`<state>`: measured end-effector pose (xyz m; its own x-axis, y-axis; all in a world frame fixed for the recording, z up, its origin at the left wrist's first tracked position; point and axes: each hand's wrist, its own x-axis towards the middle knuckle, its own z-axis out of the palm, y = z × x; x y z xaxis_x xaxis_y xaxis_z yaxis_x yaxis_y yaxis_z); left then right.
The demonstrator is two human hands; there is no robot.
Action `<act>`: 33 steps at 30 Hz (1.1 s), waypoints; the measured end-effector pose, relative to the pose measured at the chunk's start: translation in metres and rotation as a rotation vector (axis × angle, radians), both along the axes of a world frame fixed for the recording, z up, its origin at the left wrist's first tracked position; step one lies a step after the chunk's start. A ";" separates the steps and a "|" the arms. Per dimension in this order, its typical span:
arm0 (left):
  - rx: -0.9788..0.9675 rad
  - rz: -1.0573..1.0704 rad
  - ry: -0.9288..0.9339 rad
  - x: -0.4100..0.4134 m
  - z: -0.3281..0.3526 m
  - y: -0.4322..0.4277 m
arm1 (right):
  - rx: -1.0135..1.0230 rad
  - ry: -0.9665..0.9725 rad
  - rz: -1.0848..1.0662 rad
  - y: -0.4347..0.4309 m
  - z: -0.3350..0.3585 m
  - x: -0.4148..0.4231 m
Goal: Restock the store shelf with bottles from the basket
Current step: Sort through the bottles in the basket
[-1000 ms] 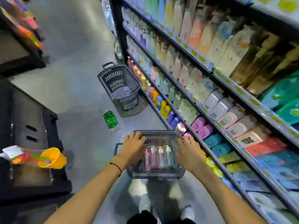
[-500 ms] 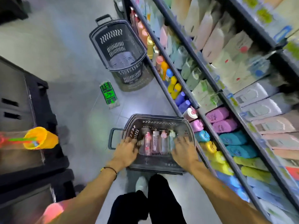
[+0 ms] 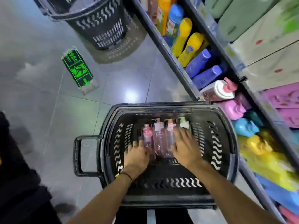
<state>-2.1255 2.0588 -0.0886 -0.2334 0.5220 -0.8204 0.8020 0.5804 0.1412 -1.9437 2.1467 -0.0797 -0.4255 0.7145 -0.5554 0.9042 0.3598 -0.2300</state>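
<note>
While inside basket rim, hands beside bottles

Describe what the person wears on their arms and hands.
No gloves on the left hand or right hand, and no sleeves in view on either forearm. A thin dark cord bracelet with a small yellow bit circles the left wrist; the right wrist carries nothing.

Black slotted basket, pink bottles, green-and-black floor sign, yellow shelf bottles
</note>
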 end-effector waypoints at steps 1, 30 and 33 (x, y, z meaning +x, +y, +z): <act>0.011 0.033 0.006 0.000 -0.025 0.004 | 0.003 0.000 -0.004 -0.002 -0.023 -0.003; 0.089 0.598 -0.033 -0.008 -0.146 -0.016 | -0.194 -0.013 -0.446 -0.079 -0.210 -0.052; 0.103 0.570 -0.044 -0.004 -0.132 -0.022 | -0.117 -0.015 -0.572 -0.082 -0.218 -0.063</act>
